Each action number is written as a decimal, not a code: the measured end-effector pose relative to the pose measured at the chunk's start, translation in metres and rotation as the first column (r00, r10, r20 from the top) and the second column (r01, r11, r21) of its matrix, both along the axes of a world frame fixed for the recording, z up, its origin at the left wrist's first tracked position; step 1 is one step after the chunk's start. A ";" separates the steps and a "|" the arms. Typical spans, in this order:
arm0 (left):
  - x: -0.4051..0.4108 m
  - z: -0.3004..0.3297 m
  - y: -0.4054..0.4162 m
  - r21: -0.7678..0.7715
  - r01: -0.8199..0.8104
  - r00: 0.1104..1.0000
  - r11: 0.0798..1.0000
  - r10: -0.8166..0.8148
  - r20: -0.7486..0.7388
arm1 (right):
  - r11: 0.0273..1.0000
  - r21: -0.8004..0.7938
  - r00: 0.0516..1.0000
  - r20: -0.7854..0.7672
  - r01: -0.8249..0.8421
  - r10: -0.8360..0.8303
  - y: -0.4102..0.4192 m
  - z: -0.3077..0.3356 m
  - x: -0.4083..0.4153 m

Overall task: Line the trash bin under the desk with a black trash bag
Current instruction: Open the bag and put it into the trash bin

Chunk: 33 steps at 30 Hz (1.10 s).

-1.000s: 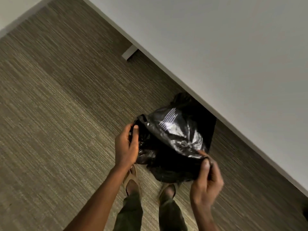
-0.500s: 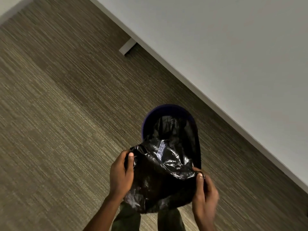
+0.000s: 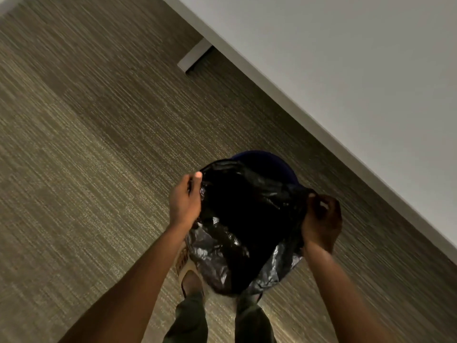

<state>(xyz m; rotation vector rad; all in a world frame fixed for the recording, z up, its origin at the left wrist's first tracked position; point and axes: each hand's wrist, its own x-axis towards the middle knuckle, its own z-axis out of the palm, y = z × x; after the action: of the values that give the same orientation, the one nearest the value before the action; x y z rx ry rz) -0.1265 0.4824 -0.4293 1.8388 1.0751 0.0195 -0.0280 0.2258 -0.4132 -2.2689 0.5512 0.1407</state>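
Observation:
A black trash bag point(image 3: 237, 219) is spread wide over the mouth of a dark blue round trash bin point(image 3: 265, 158), whose far rim shows just behind the bag. My left hand point(image 3: 184, 201) pinches the bag's left edge. My right hand point(image 3: 321, 219) grips the bag's right edge. The bag's shiny lower folds hang toward my feet and hide most of the bin.
A white desk top point(image 3: 346, 70) fills the upper right, its edge running diagonally just beyond the bin. A white desk leg foot point(image 3: 194, 55) rests on the striped grey-brown carpet point(image 3: 86, 144). My sandalled feet point(image 3: 190, 280) stand right below the bag.
My hands have moved apart and forward, stretching the bag's mouth wide over the bin. Before, the bag was bunched between them nearer my body.

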 end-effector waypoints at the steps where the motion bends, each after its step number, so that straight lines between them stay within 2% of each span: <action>1: 0.009 -0.011 0.005 0.005 0.008 1.000 1.000 -0.008 -0.018 | 0.999 -0.044 1.000 0.027 -0.008 0.009 0.002 -0.009 0.009; 4: 0.032 -0.047 0.017 -0.008 0.036 0.996 0.999 -0.037 -0.085 | 0.986 -0.158 0.995 0.074 -0.051 0.063 0.006 -0.032 0.031; 6: 0.042 -0.068 0.021 -0.019 0.067 0.993 0.998 -0.068 -0.096 | 0.974 -0.192 0.975 0.160 -0.123 0.154 0.005 -0.048 0.042; 10: 0.057 -0.100 0.023 0.135 0.181 0.981 0.974 -0.170 -0.089 | 0.900 -0.257 0.855 0.304 -0.351 0.420 -0.003 -0.076 0.060; 14: 0.077 -0.117 0.032 0.211 0.301 0.935 0.930 -0.245 -0.257 | 0.717 -0.404 0.689 0.243 -0.568 0.683 -0.016 -0.103 0.079; 16: 0.086 -0.122 0.038 0.215 0.321 0.929 0.922 -0.262 -0.260 | 0.635 -0.439 0.646 0.148 -0.636 0.749 -0.023 -0.116 0.089; 18: 0.093 -0.126 0.043 0.228 0.334 0.928 0.915 -0.276 -0.249 | 0.602 -0.423 0.645 0.052 -0.677 0.762 -0.025 -0.127 0.100; 24: 0.109 -0.142 0.049 0.260 0.394 0.906 0.882 -0.324 -0.272 | 0.531 -0.451 0.612 -0.042 -0.717 0.790 -0.015 -0.155 0.125; 30: 0.118 -0.160 0.059 0.250 0.368 0.914 0.895 -0.299 -0.275 | 0.460 -0.396 0.581 -0.276 -0.795 0.766 -0.012 -0.171 0.146; 31: 0.118 -0.163 0.060 0.242 0.365 0.913 0.899 -0.294 -0.284 | 0.471 -0.363 0.581 -0.309 -0.804 0.753 -0.012 -0.173 0.147; 33: 0.115 -0.169 0.061 0.188 0.360 0.903 0.914 -0.290 -0.317 | 0.595 -0.257 0.648 -0.333 -0.761 0.685 -0.012 -0.175 0.148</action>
<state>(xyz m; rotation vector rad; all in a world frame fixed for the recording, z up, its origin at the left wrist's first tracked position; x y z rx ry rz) -0.0111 0.5436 -0.5985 2.2789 0.9711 -0.3362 0.1204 0.2141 -0.5882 -2.7564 -0.3529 0.7438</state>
